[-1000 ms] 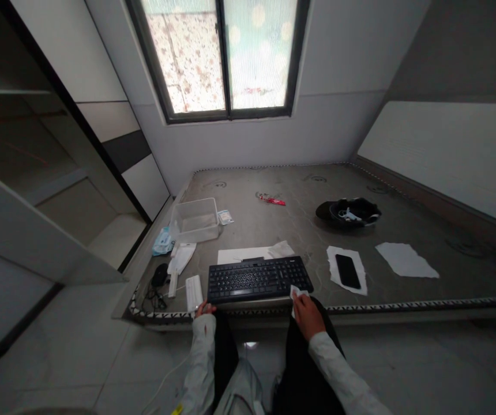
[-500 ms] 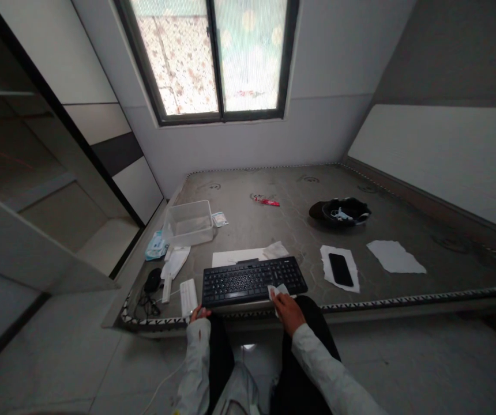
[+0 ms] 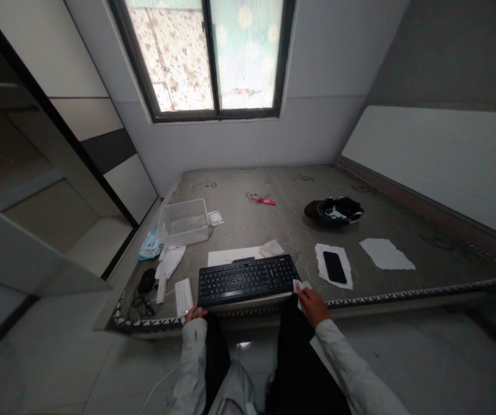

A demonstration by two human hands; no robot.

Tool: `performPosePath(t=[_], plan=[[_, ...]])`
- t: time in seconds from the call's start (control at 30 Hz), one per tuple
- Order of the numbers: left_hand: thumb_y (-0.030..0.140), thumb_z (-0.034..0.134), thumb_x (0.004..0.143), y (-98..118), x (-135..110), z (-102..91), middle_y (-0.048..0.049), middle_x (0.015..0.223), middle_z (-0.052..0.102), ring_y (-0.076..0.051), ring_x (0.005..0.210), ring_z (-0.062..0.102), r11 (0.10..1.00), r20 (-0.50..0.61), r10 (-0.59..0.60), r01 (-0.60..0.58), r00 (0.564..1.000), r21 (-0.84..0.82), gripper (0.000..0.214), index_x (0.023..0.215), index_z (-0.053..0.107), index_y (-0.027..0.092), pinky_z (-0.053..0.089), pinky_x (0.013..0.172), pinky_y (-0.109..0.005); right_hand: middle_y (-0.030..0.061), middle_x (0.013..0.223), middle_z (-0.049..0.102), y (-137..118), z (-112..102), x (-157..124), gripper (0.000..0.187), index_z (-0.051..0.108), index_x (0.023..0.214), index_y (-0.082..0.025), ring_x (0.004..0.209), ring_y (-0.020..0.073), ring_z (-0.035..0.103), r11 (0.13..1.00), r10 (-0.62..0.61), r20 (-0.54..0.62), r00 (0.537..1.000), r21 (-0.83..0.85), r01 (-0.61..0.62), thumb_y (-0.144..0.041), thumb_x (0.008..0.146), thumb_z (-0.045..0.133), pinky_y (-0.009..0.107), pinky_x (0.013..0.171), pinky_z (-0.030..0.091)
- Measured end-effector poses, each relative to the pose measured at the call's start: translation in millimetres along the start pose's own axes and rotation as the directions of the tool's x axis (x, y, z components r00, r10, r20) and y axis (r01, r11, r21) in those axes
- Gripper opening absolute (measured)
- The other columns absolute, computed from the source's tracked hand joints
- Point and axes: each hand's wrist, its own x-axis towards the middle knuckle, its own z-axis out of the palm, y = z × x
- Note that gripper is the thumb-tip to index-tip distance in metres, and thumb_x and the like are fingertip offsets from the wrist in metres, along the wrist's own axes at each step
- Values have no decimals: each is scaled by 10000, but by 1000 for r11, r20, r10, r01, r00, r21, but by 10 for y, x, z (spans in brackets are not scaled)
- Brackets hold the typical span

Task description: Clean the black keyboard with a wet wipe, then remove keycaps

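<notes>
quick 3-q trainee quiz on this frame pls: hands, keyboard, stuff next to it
1. True or false: the phone lies inside the clear plastic box.
2. The right hand holds: A) white wipe B) mouse C) red wrapper.
3. Fill in: the left hand touches the keyboard at its near ____ corner.
Key: 1 false, it lies on a white sheet; 2 A; 3 left.

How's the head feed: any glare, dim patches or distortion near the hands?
Head view: the window blows out and backlights the room; head view: the keyboard, left hand and right hand with its white wipe lie dim and soft; head view: wide lens bows the mattress edge.
</notes>
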Motion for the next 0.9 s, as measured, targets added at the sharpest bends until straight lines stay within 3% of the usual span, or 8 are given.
performPosePath(t=[0.17,0.37,0.53,0.73,0.9], plan=[[305,626,644,60,-41,19,-16,540,662,-225,587,619,1000,-8,-8,8,1000,0,260,879,619,194,440,622,-322,94,844,624,11,27,-22,418,620,1307,-167,791,223,585,999,16,-46,999,38,-14,-206,968,378,339,771,497],[333,628,618,56,-35,19,-16,534,661,-227,575,609,1000,-14,-11,12,1000,14,280,869,610,210,426,619,-329,127,858,622,69,-63,134,437,664,1235,-133,829,244,591,963,229,-195,954,188,-192,-282,996,330,385,811,518],[347,637,607,7,-6,-1,-23,554,669,-225,589,610,1000,-2,-5,5,1000,18,328,901,618,202,417,610,-322,121,907,626,95,-129,622,452,661,1244,-149,887,242,586,955,255,-118,960,185,-231,-278,991,310,396,878,507],[375,648,602,-60,38,-12,-14,554,671,-176,485,521,1000,-5,10,-10,1000,21,393,938,637,171,378,546,-298,139,976,649,-22,-17,1265,425,673,1231,-113,942,231,587,956,272,29,962,106,-274,-247,985,353,337,904,467],[347,637,650,-122,92,-4,-12,549,677,-184,501,561,1000,-22,3,-3,1000,22,370,971,648,165,394,553,-295,124,984,669,-263,67,1420,385,665,1264,-163,937,219,596,970,227,169,959,54,-239,-217,975,417,308,886,444]])
